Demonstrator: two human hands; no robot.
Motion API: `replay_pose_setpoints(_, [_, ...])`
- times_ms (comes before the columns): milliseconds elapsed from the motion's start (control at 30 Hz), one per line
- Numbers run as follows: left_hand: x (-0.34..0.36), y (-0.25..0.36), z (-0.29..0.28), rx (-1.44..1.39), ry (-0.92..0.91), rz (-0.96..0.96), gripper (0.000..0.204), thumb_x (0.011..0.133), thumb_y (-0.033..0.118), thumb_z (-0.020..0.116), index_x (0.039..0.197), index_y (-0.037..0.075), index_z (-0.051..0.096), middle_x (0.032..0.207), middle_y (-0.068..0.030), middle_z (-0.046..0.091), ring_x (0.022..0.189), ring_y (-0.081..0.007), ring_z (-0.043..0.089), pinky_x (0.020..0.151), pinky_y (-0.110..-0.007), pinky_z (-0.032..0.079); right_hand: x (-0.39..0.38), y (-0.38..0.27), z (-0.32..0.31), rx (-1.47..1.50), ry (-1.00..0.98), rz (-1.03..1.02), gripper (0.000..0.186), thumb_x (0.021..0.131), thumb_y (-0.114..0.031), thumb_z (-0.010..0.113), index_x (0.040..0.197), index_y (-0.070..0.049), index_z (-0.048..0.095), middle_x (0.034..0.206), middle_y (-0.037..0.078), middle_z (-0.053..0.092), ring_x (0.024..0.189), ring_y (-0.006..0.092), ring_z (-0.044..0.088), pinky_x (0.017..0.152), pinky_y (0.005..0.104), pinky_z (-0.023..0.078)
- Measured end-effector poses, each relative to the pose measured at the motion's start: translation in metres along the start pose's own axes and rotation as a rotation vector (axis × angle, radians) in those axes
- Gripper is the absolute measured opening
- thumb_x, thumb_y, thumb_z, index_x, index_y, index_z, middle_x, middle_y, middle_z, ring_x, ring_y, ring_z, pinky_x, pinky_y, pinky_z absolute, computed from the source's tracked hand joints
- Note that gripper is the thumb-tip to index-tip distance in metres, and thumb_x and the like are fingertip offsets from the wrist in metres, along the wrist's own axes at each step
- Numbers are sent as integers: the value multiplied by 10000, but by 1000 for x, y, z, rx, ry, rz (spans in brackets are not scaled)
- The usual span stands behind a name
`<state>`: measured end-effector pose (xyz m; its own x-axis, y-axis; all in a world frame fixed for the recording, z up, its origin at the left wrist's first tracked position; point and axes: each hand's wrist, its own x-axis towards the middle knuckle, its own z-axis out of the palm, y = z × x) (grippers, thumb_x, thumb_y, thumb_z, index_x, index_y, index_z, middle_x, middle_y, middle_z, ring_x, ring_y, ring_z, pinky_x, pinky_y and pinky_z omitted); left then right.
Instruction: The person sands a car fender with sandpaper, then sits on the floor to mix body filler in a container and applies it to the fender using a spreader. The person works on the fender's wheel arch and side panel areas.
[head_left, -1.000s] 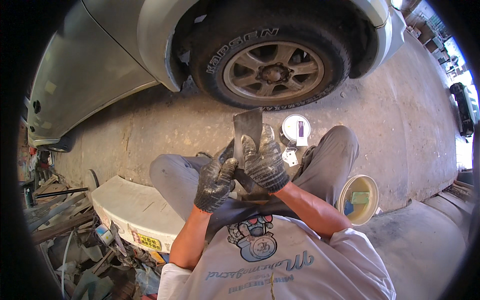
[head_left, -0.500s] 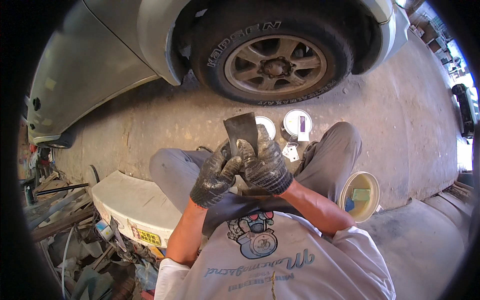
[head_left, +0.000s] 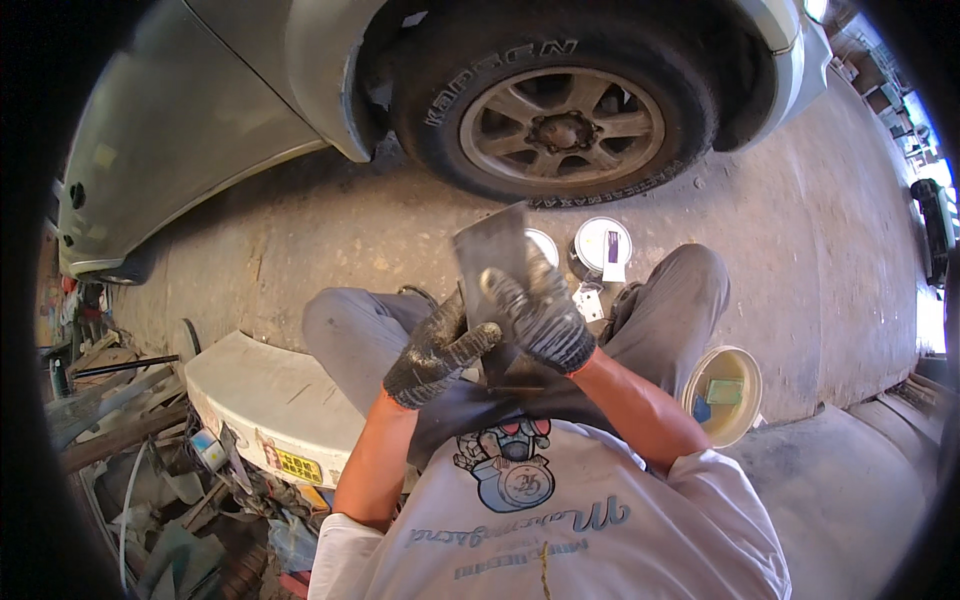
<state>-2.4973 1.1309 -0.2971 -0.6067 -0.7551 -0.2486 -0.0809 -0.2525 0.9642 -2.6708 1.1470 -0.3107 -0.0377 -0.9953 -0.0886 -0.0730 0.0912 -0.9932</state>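
Observation:
A dark grey, flat rectangular sheet (head_left: pixel 488 243), which looks like sandpaper, is held up in front of my lap, its upper edge tilted. My left hand (head_left: pixel 435 355), in a worn dark knit glove, grips its lower left part with the thumb pointing across. My right hand (head_left: pixel 548 322), in a matching glove and slightly blurred, is closed on the right side, its thumb lying over the face of the sheet. The fingers behind the sheet are hidden.
Ahead stands a car wheel (head_left: pixel 562 130) under a pale car body (head_left: pixel 230 130). Two lidded tins, one a white-topped tin (head_left: pixel 602 243), stand before me. A cream bucket (head_left: pixel 748 400) is at right. A white bumper-like panel (head_left: pixel 270 385) and scrap (head_left: pixel 170 500) lie left.
The sheet has risen slightly and shows more of its length. My right thumb has shifted right and up along it, while the left hand has stayed almost in place.

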Motion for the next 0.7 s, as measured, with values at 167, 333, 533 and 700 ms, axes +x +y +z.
replay_pose_setpoints(167, [1,-7,9,-367,19,-50,450,929,182,573,1321,11,434,1080,-27,582,955,-88,527,841,-241,443,9,27,-10,-675,276,-174,446,896,-205,580,1247,48,472,1150,268,526,1055,372,522,921,429,392])
replay_pose_setpoints(333, [8,-17,6,-603,123,-129,371,935,256,557,1228,29,533,938,-20,605,786,-101,562,679,-247,483,15,50,-27,-20,254,-69,338,918,-114,468,1243,-99,558,1186,232,534,1065,356,525,929,420,393])
replay_pose_setpoints(533, [20,-20,7,-60,548,-19,273,918,174,583,1133,12,537,977,-31,617,840,-95,555,724,-246,466,4,47,-23,-249,296,67,410,892,-92,456,1300,-68,494,1216,261,510,1072,370,526,923,393,410])
replay_pose_setpoints(700, [17,-14,14,1,398,143,297,921,156,568,1159,-10,505,991,-52,581,887,-114,513,795,-252,422,-2,48,-10,-893,359,-271,469,848,-138,546,1291,-6,468,1183,344,489,1087,436,498,938,454,394])
